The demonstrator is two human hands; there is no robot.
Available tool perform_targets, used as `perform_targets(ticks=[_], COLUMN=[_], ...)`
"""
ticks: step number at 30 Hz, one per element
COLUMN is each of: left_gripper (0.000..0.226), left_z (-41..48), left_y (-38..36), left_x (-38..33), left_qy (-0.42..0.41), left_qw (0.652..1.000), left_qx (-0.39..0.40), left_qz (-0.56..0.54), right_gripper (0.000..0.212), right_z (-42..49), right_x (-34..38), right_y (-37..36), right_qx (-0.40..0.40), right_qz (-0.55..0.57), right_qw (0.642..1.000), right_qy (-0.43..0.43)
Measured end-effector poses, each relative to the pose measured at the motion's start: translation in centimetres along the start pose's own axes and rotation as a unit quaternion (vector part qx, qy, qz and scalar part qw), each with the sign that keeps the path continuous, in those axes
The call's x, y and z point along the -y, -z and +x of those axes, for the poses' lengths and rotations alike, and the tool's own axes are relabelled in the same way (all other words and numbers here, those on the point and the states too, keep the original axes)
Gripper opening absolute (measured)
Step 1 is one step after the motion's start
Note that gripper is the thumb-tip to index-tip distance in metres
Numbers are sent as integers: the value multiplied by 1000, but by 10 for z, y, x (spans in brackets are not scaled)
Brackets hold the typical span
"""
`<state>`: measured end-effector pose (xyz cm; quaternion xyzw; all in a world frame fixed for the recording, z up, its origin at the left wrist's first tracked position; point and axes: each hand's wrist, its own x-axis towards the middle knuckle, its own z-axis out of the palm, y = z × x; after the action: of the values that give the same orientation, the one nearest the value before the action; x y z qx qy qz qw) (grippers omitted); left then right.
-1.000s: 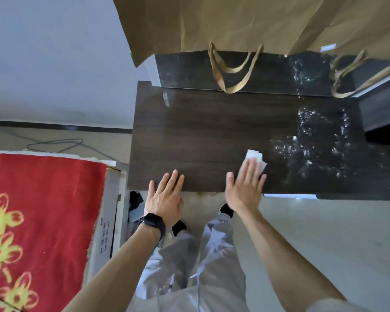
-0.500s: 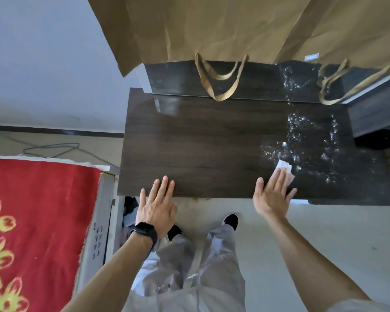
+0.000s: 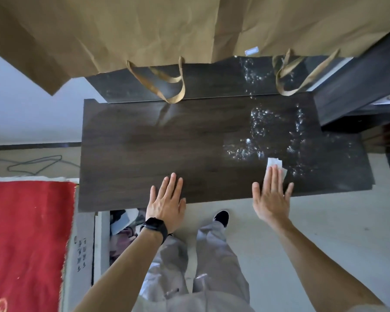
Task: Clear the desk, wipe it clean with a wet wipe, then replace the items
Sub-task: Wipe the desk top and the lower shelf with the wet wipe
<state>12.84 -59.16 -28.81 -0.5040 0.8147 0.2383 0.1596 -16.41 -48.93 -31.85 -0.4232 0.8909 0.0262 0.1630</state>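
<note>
Rightward since before slides the right hand (image 3: 271, 194), flat-palmed, pressing the wet wipe (image 3: 274, 164) toward three o'clock; left hand (image 3: 167, 202), open and empty, steadies the desk (image 3: 155, 143).

A dark wood-grain desk (image 3: 158, 149) carries a white wet wipe (image 3: 274, 164), pinned flat under the right hand's fingertips (image 3: 274, 176). Glistening wet streaks (image 3: 277, 136) spread just beyond and around the wipe. 2 brown paper bags (image 3: 167, 30) stand far behind.
</note>
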Motion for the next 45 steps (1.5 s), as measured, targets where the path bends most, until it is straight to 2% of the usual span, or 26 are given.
perform_targets(ticks=[1, 3, 6, 9, 11, 14, 16, 17, 18, 20, 23, 25, 27, 31, 34, 36, 40, 42, 44, 45], left_gripper=[70, 68, 65, 63, 62, 59, 59, 59, 59, 59, 60, 61, 62, 61, 64, 67, 61, 62, 62, 61], left_z=[1, 1, 0, 1, 3, 5, 7, 9, 11, 14, 15, 15, 19, 38, 55, 68, 91, 99, 108, 112], left_y=[0, -3, -3, -1, -1, -1, 1, 3, 3, 4, 6, 6, 8, 16, 25, 32, 39, 42, 48, 52], left_x=[-5, -13, -19, -21, -26, -37, -44, -48, -50, -56, -59, -58, -56, -59, -65, -68, -71, -68, -64, -62], left_qy=[12, 37, 54, 68, 83, 114, 138, 149, 160, 173, 180, 178, 169, 133, 100, 83, 50, 30, 16, 9], left_qw=[1000, 999, 998, 997, 996, 993, 989, 987, 984, 981, 981, 982, 983, 990, 994, 995, 997, 999, 999, 999], left_qx=[3, 5, -18, -29, -20, -21, -31, -36, -39, -41, -35, -41, -48, -40, -44, -46, -50, -44, -38, -35], left_qz=[0, -4, 0, 9, 6, -14, -40, -51, -61, -73, -65, -55, -45, -31, -8, -8, -13, 4, 10, 11], right_gripper=[71, 70, 67, 64, 64, 67, 69, 71, 72, 72, 69, 67, 65, 67, 69, 71, 67, 64, 64, 64], right_z=[-3, -18, -34, -4, 27, 66, 76, 74, 69, 53, 41, 57, 84, 138, 144, 129, 93, 104, 135, 152], right_x=[11, 50, 104, 113, 92, 34, 15, 18, 29, 62, 108, 116, 105, 40, 6, 19, 91, 116, 116, 106], right_y=[-2, -11, -24, -16, -7, 6, 16, 17, 16, 8, -4, -2, 5, 28, 40, 37, 15, 16, 26, 31], right_qx=[-2, 0, 21, 21, 15, -14, -6, -12, -20, -17, 25, 36, 25, 6, -5, -18, 11, 23, 23, 21], right_qz=[4, -2, -7, -27, -26, -21, 7, 16, 15, 1, -17, -29, -33, -15, 20, 7, -4, -11, -22, -19], right_qw=[1000, 995, 955, 921, 939, 986, 997, 998, 997, 985, 933, 910, 922, 988, 999, 998, 968, 950, 952, 963], right_qy=[12, 101, 296, 389, 342, 166, 75, 59, 71, 174, 359, 411, 385, 154, 45, 53, 250, 311, 305, 269])
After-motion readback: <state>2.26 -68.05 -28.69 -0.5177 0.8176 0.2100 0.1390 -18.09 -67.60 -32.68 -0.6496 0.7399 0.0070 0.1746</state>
